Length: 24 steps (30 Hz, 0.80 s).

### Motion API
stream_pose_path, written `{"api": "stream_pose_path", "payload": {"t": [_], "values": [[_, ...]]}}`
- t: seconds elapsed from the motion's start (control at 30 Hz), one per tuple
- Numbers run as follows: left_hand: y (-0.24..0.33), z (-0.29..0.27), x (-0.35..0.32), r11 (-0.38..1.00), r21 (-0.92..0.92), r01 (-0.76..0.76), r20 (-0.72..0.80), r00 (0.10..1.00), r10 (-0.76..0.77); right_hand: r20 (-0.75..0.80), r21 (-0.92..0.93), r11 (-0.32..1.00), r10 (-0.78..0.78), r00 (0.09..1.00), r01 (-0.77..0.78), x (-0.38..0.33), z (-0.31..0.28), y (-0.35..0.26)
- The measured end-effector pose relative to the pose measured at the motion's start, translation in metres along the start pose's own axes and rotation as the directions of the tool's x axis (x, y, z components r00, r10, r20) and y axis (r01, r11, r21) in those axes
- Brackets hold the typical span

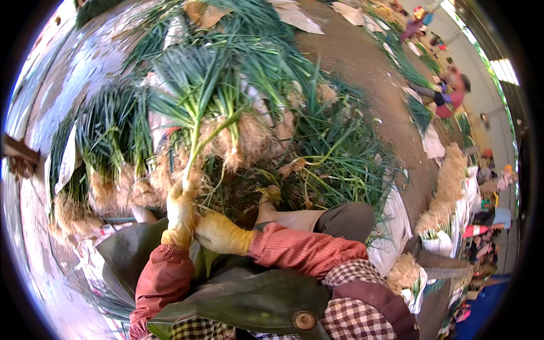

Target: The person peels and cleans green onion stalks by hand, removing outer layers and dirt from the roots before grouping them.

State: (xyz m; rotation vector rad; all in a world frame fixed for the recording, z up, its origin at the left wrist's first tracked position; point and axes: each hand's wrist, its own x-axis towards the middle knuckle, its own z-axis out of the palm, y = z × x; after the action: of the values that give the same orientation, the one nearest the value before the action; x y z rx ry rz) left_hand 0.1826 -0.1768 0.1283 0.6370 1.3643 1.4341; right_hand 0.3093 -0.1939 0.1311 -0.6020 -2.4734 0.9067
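My left hand [180, 215], in a yellowed work glove, is closed round the lower end of a green onion [194, 141]. The stalk stands up from my fist with its leaves fanning away from me. Pressed against it on the right is my gloved right hand [224, 232], its fingers curled in; what they grip is hidden. Just beyond lie green onions with bushy, pale roots [246, 139]. Loose green leaves and peelings [345, 153] are heaped to the right, in front of my knee [348, 221].
Bundled green onions [105, 141] stand at the left, roots toward me. A large green onion pile [249, 45] spreads at the far side. White sacks [394, 226] lie at the right. Beyond the brown floor [362, 85] a person [450, 96] sits among more onions.
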Motion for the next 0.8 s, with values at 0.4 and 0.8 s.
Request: {"api": "stream_pose_path", "payload": {"t": [0.4, 0.8], "values": [[0.016, -0.037, 0.009, 0.985, -0.109, 0.131, -0.143, 0.979, -0.146, 0.078, 0.438, 0.350, 0.903, 0.423, -0.828, 0.138, -0.012, 0.130], [0.031, 0.009, -0.017, 0.837, -0.444, 0.321, 0.095, 0.945, -0.313, 0.093, 0.974, 0.064, 0.764, 0.639, -0.218, 0.036, -0.036, 0.089]]}}
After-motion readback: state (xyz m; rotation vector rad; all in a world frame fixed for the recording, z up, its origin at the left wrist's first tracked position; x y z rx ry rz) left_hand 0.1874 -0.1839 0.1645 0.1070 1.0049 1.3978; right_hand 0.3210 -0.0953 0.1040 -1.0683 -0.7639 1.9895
